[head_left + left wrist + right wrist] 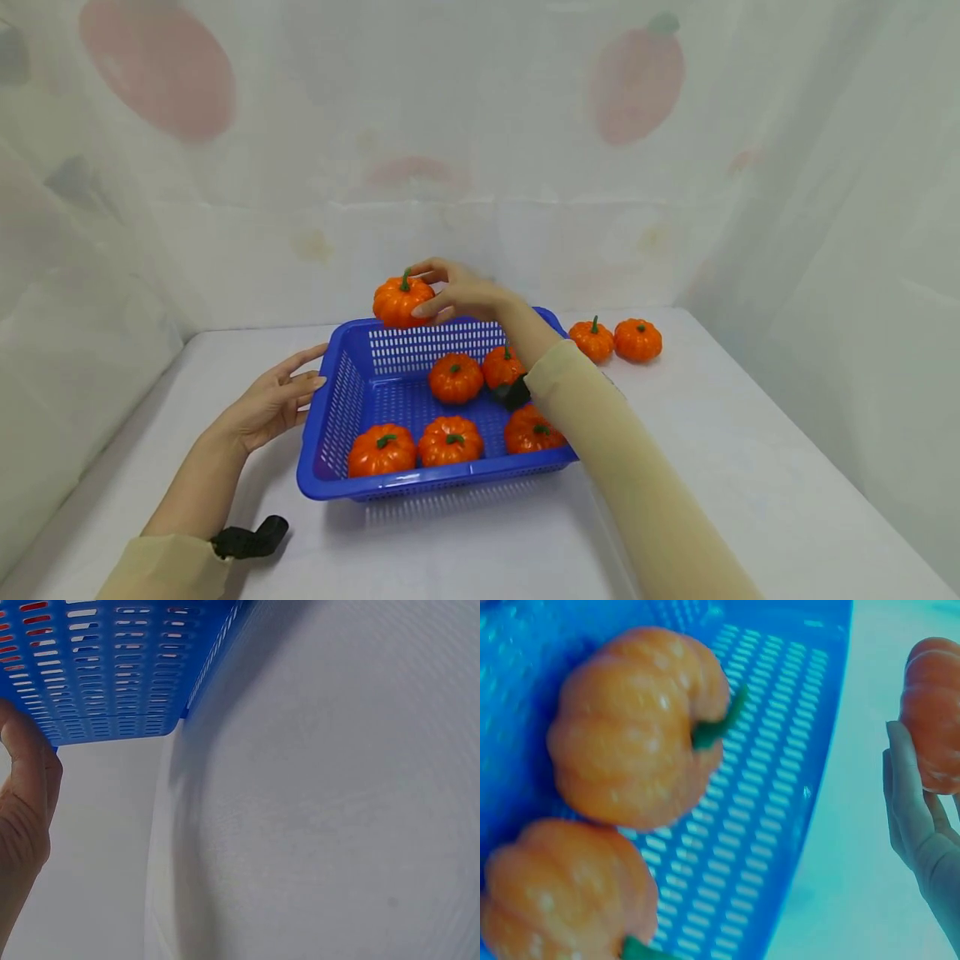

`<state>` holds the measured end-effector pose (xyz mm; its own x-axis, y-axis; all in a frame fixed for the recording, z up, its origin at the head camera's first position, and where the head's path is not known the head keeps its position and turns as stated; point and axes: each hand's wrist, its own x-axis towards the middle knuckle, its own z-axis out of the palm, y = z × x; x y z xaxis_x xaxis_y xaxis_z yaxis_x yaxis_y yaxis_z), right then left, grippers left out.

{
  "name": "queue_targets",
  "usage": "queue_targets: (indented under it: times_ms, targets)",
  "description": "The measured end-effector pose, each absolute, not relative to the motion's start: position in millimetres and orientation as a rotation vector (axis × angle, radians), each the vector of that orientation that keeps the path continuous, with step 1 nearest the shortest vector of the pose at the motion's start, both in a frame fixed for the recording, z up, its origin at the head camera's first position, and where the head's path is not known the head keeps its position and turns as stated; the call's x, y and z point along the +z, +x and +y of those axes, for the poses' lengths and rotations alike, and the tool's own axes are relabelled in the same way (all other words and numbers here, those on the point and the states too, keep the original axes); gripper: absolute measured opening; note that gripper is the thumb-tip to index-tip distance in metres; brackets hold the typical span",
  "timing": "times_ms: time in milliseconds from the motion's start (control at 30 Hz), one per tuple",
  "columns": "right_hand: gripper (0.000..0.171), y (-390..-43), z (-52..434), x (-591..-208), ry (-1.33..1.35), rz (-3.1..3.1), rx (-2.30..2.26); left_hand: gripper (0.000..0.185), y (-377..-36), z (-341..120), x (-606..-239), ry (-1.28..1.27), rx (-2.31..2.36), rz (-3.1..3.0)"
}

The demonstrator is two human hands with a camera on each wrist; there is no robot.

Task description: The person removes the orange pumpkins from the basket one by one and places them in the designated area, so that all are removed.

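White table [735, 450], pale curtain [480, 108] — red prints [640, 83]

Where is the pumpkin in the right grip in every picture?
Head: the pumpkin is just left of centre, in the right grip, overlapping the far rim of the blue basket.
Left wrist: I can't make it out; only reddish bits show at upper left.
Right wrist: the pumpkin is at upper right, cut off by the edge.
Shared landmark: the blue basket, in the middle, then upper left, then left.

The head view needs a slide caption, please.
Left hand touching a blue plastic basket, right hand holding an orange pumpkin near its far rim.
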<state>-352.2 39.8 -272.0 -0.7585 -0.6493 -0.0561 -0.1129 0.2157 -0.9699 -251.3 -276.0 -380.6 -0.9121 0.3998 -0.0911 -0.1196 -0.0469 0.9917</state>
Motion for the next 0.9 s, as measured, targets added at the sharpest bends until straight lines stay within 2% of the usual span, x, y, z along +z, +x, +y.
queue_targets:
  times_ms: [600, 900]
  targets:
    - [0.063, -370.7, 109.1, -249.7, -0.539, 2.133, -1.796, 0.069, -251.8, -278.5, -381.4, 0.288, 2.033, 1.884]
    - [0.066, -374.4, 162.8, -246.2, -0.388, 2.201, -1.958, 0.070, -251.8, -276.7, -381.7, 0.276, 2.020, 1.908]
